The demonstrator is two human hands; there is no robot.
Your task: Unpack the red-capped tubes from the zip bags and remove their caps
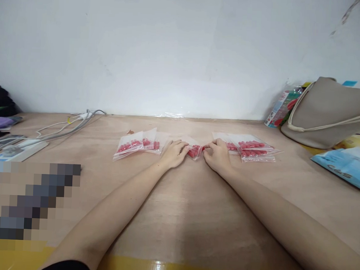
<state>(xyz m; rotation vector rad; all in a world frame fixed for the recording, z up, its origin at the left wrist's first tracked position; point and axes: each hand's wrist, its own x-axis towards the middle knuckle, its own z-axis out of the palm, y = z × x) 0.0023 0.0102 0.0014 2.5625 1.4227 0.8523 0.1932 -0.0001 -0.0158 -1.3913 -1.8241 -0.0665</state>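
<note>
clear, thin plastic is wrapping a cluster of red pieces (194, 152): i am watching a small bag (193, 149) lying on the desk (164, 218), about midway between its left and right edges and nearer the far edge than the near one. the left hand (176, 154) is resting low against the bag's left side, its thumb and forefinger pinching the plastic there. the right hand (217, 155) is nipping the right corner with the tips of its fingers, where a red bit (203, 148) is showing; i cannot tell whether that bit is sitting inside or outside the bag.

the whole thing is looking light to me, the plastic soft, slick and prone to creasing, while the pieces are seeming firmer and apt to be bunching toward whichever end is dipping. i am favouring a hold on the side edges or the flatter upper strip, as plastic over the lumpy middle is probably sliding about; hard pulling is risking a tear. a left pile (130, 146) and a right pile (252, 146) of similar bags are flanking it, also toward the far edge.
</note>
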